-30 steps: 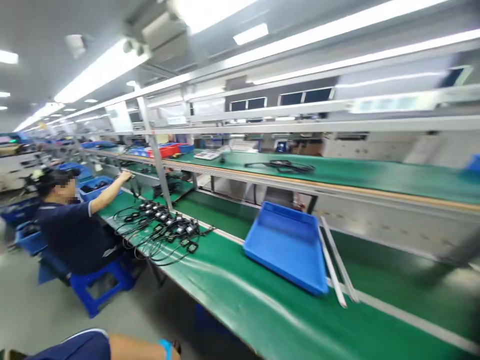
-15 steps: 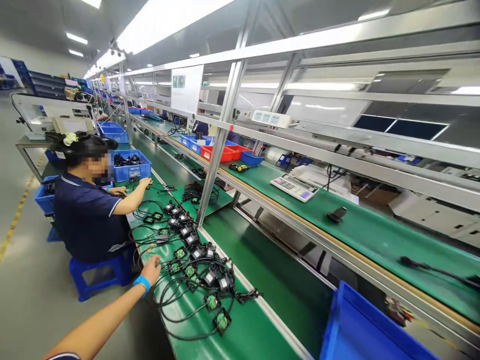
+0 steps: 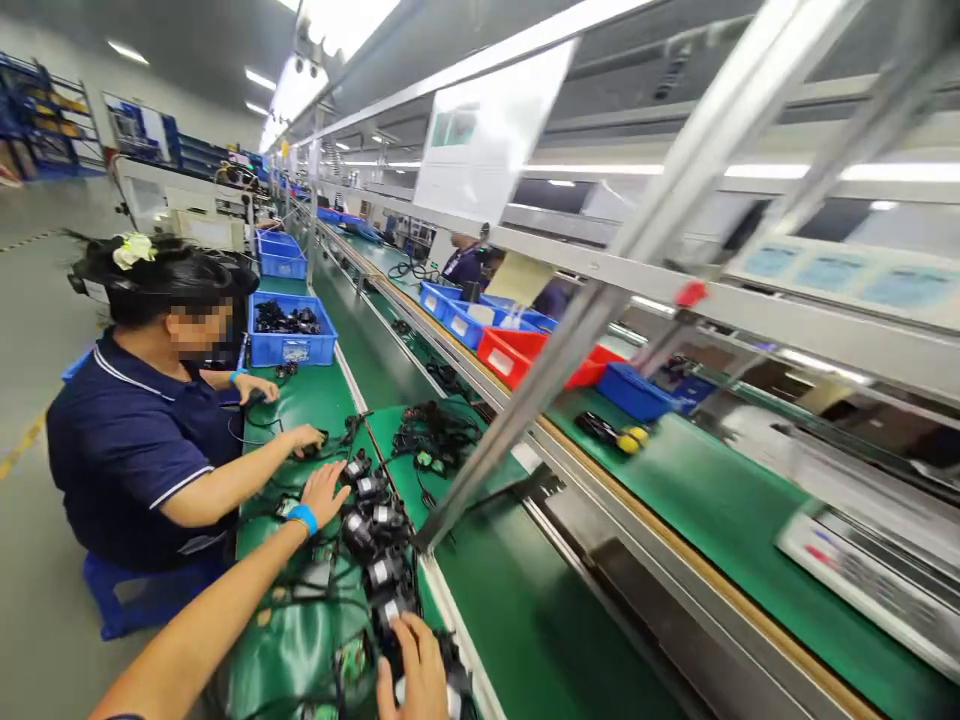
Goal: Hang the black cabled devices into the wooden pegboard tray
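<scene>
Head view: the left hand (image 3: 324, 492) has slid up the green counter (image 3: 315, 395), its grip wide, fingertips at the far black parts (image 3: 373, 520). The right hand (image 3: 414, 668) (new here) lies on the near ones; its grip I cannot tell. A co-worker (image 3: 127, 440) sits left.

Left arm (image 3: 202, 620): bare, stretched forward and to the right from the lower left corner, elbow out of frame, forearm nearly straight. Blue band (image 3: 303, 519) round the wrist.

Left hand (image 3: 324, 492): palm down, fingers splayed and extended, thumb set apart on the near side. Nothing gripped, hand lying flat.

Right hand (image 3: 415, 672): low at the bottom edge, only the hand in view, wrist and arm cut off. Back of hand up, fingers bent downward. Whether the grip is tight or loose is not readable.

Hands well apart, left farther forward than right.
</scene>
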### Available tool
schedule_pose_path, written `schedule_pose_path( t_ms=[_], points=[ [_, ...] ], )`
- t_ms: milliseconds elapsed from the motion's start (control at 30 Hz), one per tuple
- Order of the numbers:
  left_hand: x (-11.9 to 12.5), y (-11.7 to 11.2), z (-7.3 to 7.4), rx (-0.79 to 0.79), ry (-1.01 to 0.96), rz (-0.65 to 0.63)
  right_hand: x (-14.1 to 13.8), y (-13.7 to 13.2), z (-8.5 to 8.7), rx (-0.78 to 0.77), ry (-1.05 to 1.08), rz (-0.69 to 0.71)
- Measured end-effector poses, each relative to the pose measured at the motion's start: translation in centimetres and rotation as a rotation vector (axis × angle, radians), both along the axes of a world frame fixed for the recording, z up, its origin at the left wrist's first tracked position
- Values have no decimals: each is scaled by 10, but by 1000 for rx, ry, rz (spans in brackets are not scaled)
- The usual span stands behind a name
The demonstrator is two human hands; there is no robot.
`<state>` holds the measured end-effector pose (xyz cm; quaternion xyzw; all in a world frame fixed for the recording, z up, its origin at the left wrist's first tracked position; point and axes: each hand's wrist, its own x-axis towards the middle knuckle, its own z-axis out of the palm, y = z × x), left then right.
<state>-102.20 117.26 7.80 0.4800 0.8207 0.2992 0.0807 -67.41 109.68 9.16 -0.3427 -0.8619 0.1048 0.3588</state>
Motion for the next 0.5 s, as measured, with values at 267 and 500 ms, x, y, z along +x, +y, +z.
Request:
schedule_pose_path(
  t_ms=[267,500],
  points=[
    [-28,81,-43,61,-95,-162,-144,143,-27,117,-233,71],
    [-14,69,-54,207,-307,-123,-138,154,-71,43,-396,26]
  ],
)
